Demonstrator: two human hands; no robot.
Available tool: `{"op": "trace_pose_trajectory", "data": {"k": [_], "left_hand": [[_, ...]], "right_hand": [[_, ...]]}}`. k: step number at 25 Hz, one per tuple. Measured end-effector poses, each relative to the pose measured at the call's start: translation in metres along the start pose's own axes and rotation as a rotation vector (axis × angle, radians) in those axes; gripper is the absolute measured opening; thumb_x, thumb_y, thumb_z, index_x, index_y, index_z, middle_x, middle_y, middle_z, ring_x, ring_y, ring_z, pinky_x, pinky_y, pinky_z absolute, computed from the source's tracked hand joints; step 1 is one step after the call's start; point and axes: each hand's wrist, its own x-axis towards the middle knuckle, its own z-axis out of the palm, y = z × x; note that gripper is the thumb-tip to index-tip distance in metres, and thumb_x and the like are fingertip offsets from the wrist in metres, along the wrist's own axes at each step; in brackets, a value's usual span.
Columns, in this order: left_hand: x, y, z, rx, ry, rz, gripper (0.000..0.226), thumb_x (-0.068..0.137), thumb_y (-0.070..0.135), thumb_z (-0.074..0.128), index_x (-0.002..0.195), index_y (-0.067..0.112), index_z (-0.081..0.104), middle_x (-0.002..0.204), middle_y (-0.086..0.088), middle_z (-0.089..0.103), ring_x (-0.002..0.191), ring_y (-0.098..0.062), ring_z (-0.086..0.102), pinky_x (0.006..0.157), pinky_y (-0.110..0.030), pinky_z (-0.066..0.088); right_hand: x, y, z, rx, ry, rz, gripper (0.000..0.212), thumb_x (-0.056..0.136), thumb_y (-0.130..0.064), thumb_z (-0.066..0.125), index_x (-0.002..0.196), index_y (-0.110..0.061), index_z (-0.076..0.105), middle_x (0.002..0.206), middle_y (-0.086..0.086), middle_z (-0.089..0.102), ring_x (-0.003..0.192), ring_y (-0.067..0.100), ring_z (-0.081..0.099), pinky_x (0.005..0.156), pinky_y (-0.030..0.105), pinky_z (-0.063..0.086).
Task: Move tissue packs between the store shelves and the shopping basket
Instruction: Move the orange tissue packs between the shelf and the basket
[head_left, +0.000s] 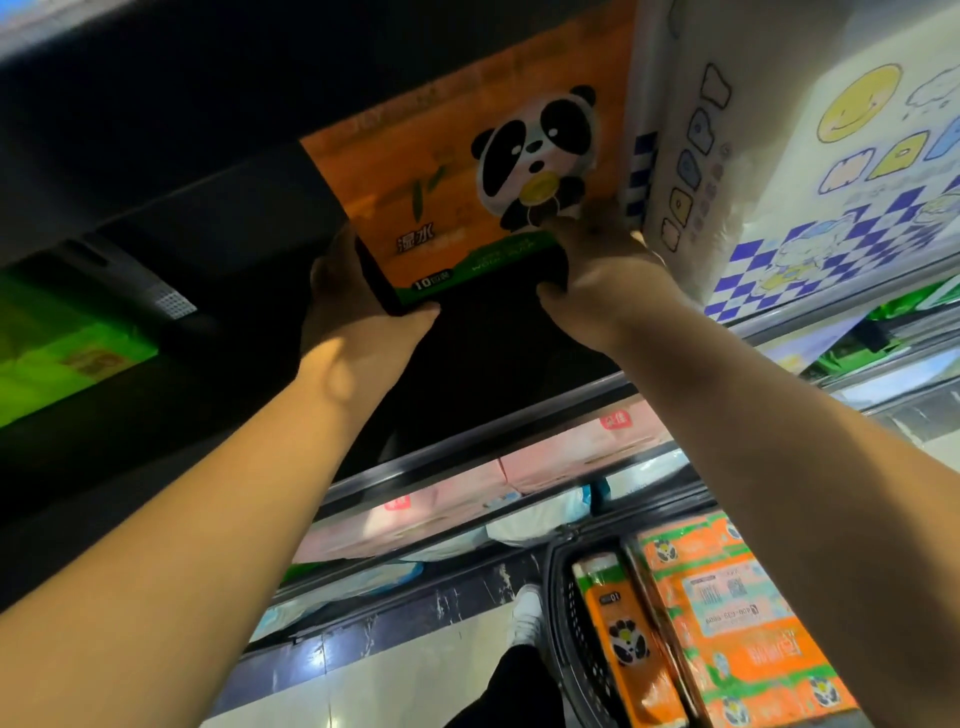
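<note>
An orange tissue pack with a panda print and a green lower band stands on a high dark shelf. My left hand grips its lower left corner, thumb under the bottom edge. My right hand grips its lower right corner. Both arms reach up from below. At the bottom right a black shopping basket holds two more orange panda tissue packs, one of them standing on edge.
A white pack with blue checks and a yellow smiley stands right beside the held pack. A green pack sits on the shelf at left. Pink packs fill lower shelves. My white shoe stands on the tiled floor by the basket.
</note>
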Motion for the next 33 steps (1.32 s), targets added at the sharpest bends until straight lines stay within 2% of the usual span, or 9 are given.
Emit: {"op": "trace_pose_trajectory", "data": {"k": [3, 6, 10, 14, 16, 19, 23, 29, 33], "left_hand": [[-0.017, -0.008, -0.003, 0.239, -0.051, 0.119, 0.089, 0.08, 0.042, 0.074, 0.149, 0.032, 0.018, 0.149, -0.002, 0.034, 0.135, -0.025, 0.037, 0.104, -0.04, 0.041], [-0.046, 0.002, 0.0, 0.463, -0.08, 0.353, 0.08, 0.083, 0.042, 0.07, 0.148, 0.023, 0.028, 0.144, -0.007, 0.043, 0.129, -0.028, 0.045, 0.1, -0.035, 0.04], [-0.096, 0.016, 0.025, 0.454, -0.166, 0.638, 0.073, 0.08, 0.037, 0.069, 0.144, 0.019, 0.039, 0.147, -0.005, 0.04, 0.137, -0.025, 0.031, 0.109, -0.028, 0.019], [-0.139, 0.017, 0.074, 0.437, -0.333, 0.918, 0.067, 0.077, 0.035, 0.066, 0.136, 0.013, 0.044, 0.138, -0.012, 0.048, 0.132, -0.031, 0.038, 0.113, -0.031, 0.022], [-0.155, 0.017, 0.107, 0.418, -0.428, 1.015, 0.066, 0.076, 0.034, 0.069, 0.133, 0.013, 0.043, 0.132, -0.013, 0.052, 0.125, -0.031, 0.042, 0.111, -0.036, 0.025], [-0.173, 0.011, 0.158, 0.397, -0.587, 1.106, 0.07, 0.073, 0.037, 0.067, 0.133, 0.014, 0.04, 0.13, -0.014, 0.052, 0.119, -0.035, 0.048, 0.109, -0.042, 0.033], [-0.184, -0.006, 0.229, 0.398, -0.749, 1.171, 0.076, 0.067, 0.035, 0.077, 0.133, 0.012, 0.046, 0.127, -0.015, 0.055, 0.117, -0.036, 0.052, 0.104, -0.042, 0.036], [-0.183, -0.048, 0.344, 0.608, -1.03, 1.201, 0.084, 0.073, 0.039, 0.074, 0.143, 0.013, 0.036, 0.139, -0.014, 0.044, 0.127, -0.036, 0.043, 0.104, -0.047, 0.039], [-0.185, -0.063, 0.418, 0.668, -1.105, 1.291, 0.085, 0.079, 0.045, 0.07, 0.147, 0.018, 0.028, 0.147, -0.009, 0.035, 0.132, -0.032, 0.036, 0.105, -0.047, 0.038]], "right_hand": [[-0.036, 0.0, -0.012, -0.02, 0.16, 0.016, 0.051, 0.093, -0.038, 0.056, 0.14, -0.023, 0.046, 0.139, 0.012, 0.047, 0.122, 0.034, 0.047, 0.095, 0.043, 0.046], [-0.086, 0.006, -0.015, -0.052, 0.211, 0.062, 0.056, 0.092, -0.038, 0.057, 0.144, -0.025, 0.04, 0.142, 0.008, 0.041, 0.126, 0.031, 0.044, 0.096, 0.044, 0.045], [-0.16, 0.037, -0.008, -0.083, 0.179, 0.194, 0.057, 0.088, -0.038, 0.06, 0.141, -0.023, 0.045, 0.142, 0.01, 0.045, 0.125, 0.033, 0.047, 0.091, 0.046, 0.047], [-0.226, 0.079, 0.021, -0.012, 0.166, 0.324, 0.053, 0.078, -0.032, 0.066, 0.128, -0.014, 0.059, 0.122, 0.019, 0.057, 0.104, 0.042, 0.057, 0.074, 0.047, 0.052], [-0.257, 0.099, 0.041, -0.031, 0.134, 0.412, 0.054, 0.076, -0.035, 0.062, 0.125, -0.013, 0.06, 0.117, 0.018, 0.059, 0.099, 0.041, 0.058, 0.072, 0.045, 0.052], [-0.294, 0.124, 0.074, -0.032, 0.073, 0.582, 0.057, 0.074, -0.034, 0.07, 0.126, -0.013, 0.06, 0.117, 0.018, 0.059, 0.097, 0.042, 0.059, 0.073, 0.047, 0.054], [-0.329, 0.151, 0.124, -0.009, -0.034, 0.8, 0.065, 0.075, -0.038, 0.073, 0.131, -0.012, 0.054, 0.124, 0.018, 0.056, 0.105, 0.043, 0.056, 0.072, 0.048, 0.052], [-0.347, 0.184, 0.209, 0.037, -0.179, 1.118, 0.083, 0.086, -0.056, 0.059, 0.152, -0.022, 0.022, 0.144, 0.009, 0.041, 0.126, 0.034, 0.043, 0.087, 0.045, 0.046], [-0.35, 0.203, 0.268, 0.151, -0.211, 1.265, 0.082, 0.088, -0.056, 0.057, 0.152, -0.025, 0.017, 0.149, 0.007, 0.034, 0.13, 0.032, 0.039, 0.094, 0.045, 0.044]]}}
